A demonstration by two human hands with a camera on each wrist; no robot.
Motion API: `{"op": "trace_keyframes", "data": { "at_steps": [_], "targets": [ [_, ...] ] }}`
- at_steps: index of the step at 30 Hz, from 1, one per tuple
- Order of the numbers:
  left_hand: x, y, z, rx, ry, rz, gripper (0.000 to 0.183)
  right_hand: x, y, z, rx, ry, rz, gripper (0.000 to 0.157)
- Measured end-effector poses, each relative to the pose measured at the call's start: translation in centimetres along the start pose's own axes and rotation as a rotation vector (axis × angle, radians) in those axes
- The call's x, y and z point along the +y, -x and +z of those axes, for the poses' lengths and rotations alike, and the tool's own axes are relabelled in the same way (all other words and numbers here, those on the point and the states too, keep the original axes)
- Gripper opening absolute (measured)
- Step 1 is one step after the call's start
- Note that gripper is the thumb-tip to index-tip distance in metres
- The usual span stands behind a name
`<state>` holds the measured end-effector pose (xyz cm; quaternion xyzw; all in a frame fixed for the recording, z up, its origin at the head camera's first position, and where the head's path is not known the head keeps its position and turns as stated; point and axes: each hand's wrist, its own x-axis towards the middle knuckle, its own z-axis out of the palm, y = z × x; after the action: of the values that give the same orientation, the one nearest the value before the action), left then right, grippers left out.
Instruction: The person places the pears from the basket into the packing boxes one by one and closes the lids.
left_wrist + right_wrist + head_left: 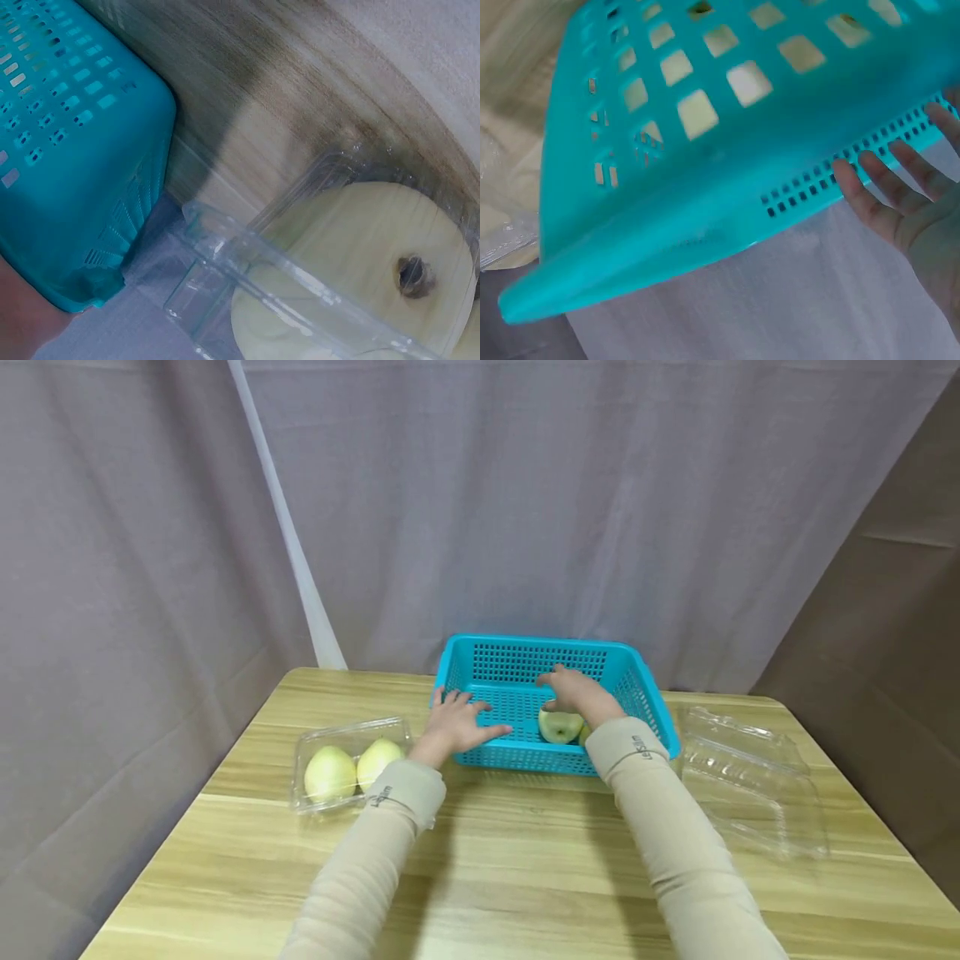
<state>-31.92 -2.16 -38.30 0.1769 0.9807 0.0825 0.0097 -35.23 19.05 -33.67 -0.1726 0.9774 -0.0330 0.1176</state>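
Observation:
A blue plastic basket (536,762) stands at the back of the table. Inside, on its right, a pale green pear (560,727) lies beside a second pear (584,735), mostly hidden by the right sleeve. My right hand (579,692) hovers above these pears with its fingers apart; the right wrist view shows the fingers loosely extended. Over the basket's front left part, my left hand (455,727) spreads its fingers and holds nothing. Two pears (330,774) lie in a clear plastic box (297,777) left of the basket; one pear (352,270) fills the left wrist view's lower right.
An opened clear plastic container (757,789) lies right of the basket, near its side wall. Behind the wooden table (517,877) hangs a grey curtain (480,510). The box with pears sits close to the left forearm.

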Motion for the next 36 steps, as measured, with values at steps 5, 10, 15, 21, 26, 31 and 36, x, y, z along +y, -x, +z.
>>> {"op": "trace_keyframes", "data": {
  "at_steps": [5, 10, 15, 21, 26, 31, 36],
  "targets": [
    [-0.4, -0.1, 0.1, 0.001, -0.021, -0.010, 0.068, -0.8, -0.5, 0.8, -0.002, 0.005, 0.038, 0.051],
    [-0.7, -0.2, 0.0, 0.002, -0.021, -0.011, 0.069, -1.6, -1.2, 1.3, -0.039, -0.015, 0.090, 0.057],
    [-0.6, 0.2, 0.1, 0.000, -0.003, -0.009, 0.068, -2.2, -1.3, 2.0, -0.040, 0.035, 0.118, 0.059],
    [-0.1, 0.2, 0.2, 0.016, 0.002, 0.000, 0.067, -1.8, -1.7, 2.5, -0.072, 0.030, 0.161, 0.062],
    [-0.1, 0.0, 0.3, 0.019, 0.003, 0.003, 0.067, -1.2, -1.8, 3.2, -0.087, 0.016, 0.152, 0.063],
    [-0.1, 0.0, 0.2, 0.015, 0.002, 0.008, 0.067, -0.9, -1.5, 3.7, -0.033, -0.007, 0.157, 0.061],
    [-0.1, -0.1, 0.0, 0.019, 0.003, -0.002, 0.067, -1.1, -0.9, 3.4, -0.009, -0.031, 0.165, 0.065]
  ]
}}
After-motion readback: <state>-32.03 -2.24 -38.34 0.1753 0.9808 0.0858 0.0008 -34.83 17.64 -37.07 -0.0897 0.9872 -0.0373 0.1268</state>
